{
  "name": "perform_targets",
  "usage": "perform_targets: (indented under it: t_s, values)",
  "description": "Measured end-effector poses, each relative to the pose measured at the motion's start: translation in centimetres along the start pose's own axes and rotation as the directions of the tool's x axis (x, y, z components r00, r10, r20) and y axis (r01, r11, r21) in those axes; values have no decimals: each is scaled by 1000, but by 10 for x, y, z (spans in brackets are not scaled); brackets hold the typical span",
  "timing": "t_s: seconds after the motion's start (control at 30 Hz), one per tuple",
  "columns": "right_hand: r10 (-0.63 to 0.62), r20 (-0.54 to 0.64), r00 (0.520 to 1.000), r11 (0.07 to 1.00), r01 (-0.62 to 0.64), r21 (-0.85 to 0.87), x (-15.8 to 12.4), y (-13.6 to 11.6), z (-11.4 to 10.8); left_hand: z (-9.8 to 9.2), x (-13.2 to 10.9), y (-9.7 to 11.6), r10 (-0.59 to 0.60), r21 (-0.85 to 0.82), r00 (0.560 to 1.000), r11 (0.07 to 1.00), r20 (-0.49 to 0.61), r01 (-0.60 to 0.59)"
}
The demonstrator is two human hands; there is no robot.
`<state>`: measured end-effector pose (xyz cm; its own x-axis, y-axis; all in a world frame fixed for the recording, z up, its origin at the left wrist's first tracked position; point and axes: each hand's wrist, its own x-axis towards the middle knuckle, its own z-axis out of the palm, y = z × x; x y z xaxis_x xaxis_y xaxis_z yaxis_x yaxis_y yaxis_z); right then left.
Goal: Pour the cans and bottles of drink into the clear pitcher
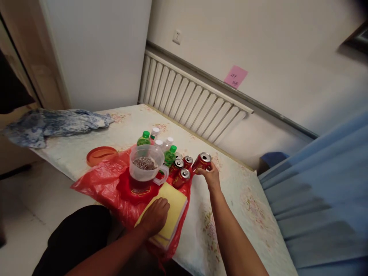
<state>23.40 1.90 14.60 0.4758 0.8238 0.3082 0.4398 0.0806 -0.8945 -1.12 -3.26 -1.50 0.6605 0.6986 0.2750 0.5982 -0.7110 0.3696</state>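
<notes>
My right hand (209, 175) is closed around a red drink can (200, 163), which is tilted slightly and has an open top. Just left of it stand several more red cans (181, 177) in a cluster. My left hand (156, 215) rests with curled fingers on a folded yellow cloth or pad (176, 203). A clear plastic jug (146, 163) with foamy dark liquid stands on a red scalloped mat (125, 188). Behind the jug are several bottles (169, 154) with green or white caps.
A red plastic bag (100, 180) spreads under these things on the flowered tablecloth (238, 214). An orange lid (100, 155) lies at the left, with a crumpled blue-and-white cloth (60, 124) beyond. A radiator (186, 96) lines the wall; a blue curtain (322, 199) hangs at right.
</notes>
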Motion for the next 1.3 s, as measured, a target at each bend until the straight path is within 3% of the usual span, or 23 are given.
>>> perform_targets:
  t_s: [0.1, 0.23, 0.67, 0.87, 1.17, 1.3]
  values:
    - [70, -55, 996, 995, -66, 68, -5, 38, -2, -2, 1, 1, 2, 12, 1000, 1000, -5, -2]
    - [99, -45, 994, 989, -94, 116, -9, 75, 11, 1, 1, 0, -13, 8, 1000, 1000, -13, 13]
    - [152, 33, 988, 972, -155, 177, -20, 128, 53, 5, 0, -4, 23, 49, 999, 999, -37, -21]
    - [264, -115, 958, 960, -250, 122, -45, 127, 35, 2, 1, -2, 27, 67, 998, 997, -51, -24]
    - [253, -107, 962, 965, -242, 105, -178, 92, -10, -6, 8, -1, 0, -60, 1000, 998, -26, -1]
    - [240, -104, 965, 969, -233, 80, -210, 78, -29, -15, 17, 8, -43, -136, 998, 990, -35, 38]
